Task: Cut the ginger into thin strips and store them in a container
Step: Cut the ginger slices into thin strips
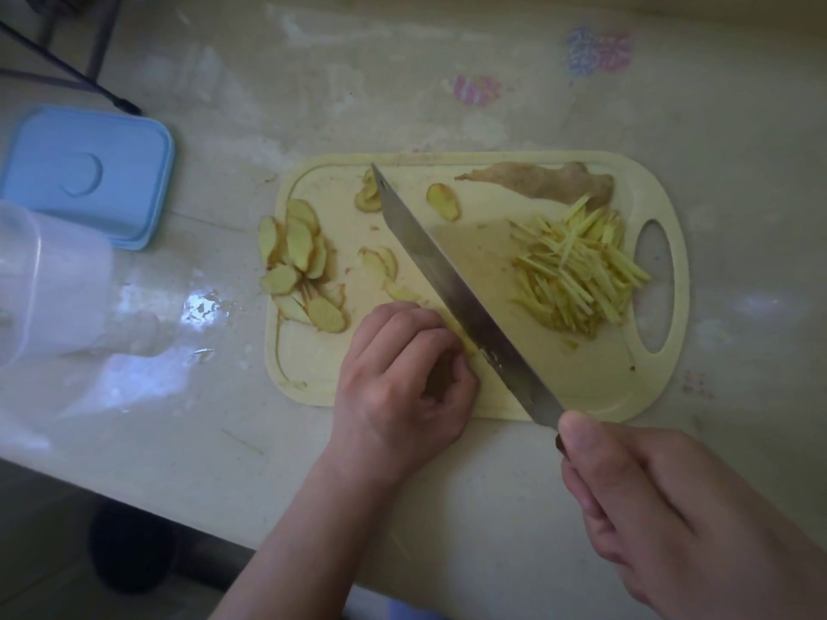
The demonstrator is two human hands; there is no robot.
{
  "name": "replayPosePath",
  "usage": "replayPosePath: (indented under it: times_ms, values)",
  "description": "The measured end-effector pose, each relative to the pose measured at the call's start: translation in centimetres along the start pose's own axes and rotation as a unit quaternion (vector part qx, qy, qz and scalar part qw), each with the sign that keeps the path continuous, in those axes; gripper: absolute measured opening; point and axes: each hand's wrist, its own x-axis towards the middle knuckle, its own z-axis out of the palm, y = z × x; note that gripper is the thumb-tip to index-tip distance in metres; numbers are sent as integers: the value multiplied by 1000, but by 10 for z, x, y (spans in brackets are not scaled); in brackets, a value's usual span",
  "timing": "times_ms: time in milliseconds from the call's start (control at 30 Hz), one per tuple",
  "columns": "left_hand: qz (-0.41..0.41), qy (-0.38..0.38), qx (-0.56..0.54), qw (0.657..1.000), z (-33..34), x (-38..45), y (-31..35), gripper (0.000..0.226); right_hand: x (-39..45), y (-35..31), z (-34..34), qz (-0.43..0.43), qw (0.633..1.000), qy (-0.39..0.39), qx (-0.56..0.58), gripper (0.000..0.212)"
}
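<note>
A pale yellow cutting board (537, 387) lies on the counter. Thin ginger strips (577, 270) are piled at its right end. Several ginger slices (297, 261) are heaped at its left edge, with loose slices (443, 201) near the back. A ginger peel piece (546, 183) lies at the far right. My right hand (662, 512) grips the handle of a long knife (452, 284), whose blade slants across the board. My left hand (402, 378) sits with curled fingers on the board against the blade's left side, pressing down ginger that is mostly hidden.
A clear plastic container (49, 279) stands at the left on the counter. Its blue lid (89, 172) lies behind it. The counter's front edge runs diagonally below my arms. A dark rack leg (89, 87) is at the far left.
</note>
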Motion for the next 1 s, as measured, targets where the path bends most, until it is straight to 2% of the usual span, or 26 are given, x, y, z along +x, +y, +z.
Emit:
replayPosePath:
  times_ms: [200, 300, 400, 567, 733, 833, 1000]
  values:
    - [0, -5, 0, 1000, 2, 0, -1, 3, 1, -4, 0, -17, 1000, 5, -13, 99]
    - [0, -3, 2, 1000, 2, 0, -1, 4, 1, -4, 1, -20, 999, 13, -23, 85]
    - [3, -2, 3, 1000, 2, 0, -1, 5, 1, -4, 2, -22, 999, 7, -23, 80]
    - [5, -6, 2, 1000, 2, -1, -3, 4, 2, -3, 2, -32, 999, 16, -39, 93]
    - [8, -11, -1, 1000, 2, 1, -2, 3, 7, 1, 7, -24, 999, 20, -32, 84]
    - [4, -14, 1, 1000, 2, 1, -1, 3, 12, 7, 8, -12, 1000, 3, 3, 97]
    - [5, -8, 8, 1000, 1, 0, -1, 5, 9, 8, 6, 21, 998, -12, 58, 105]
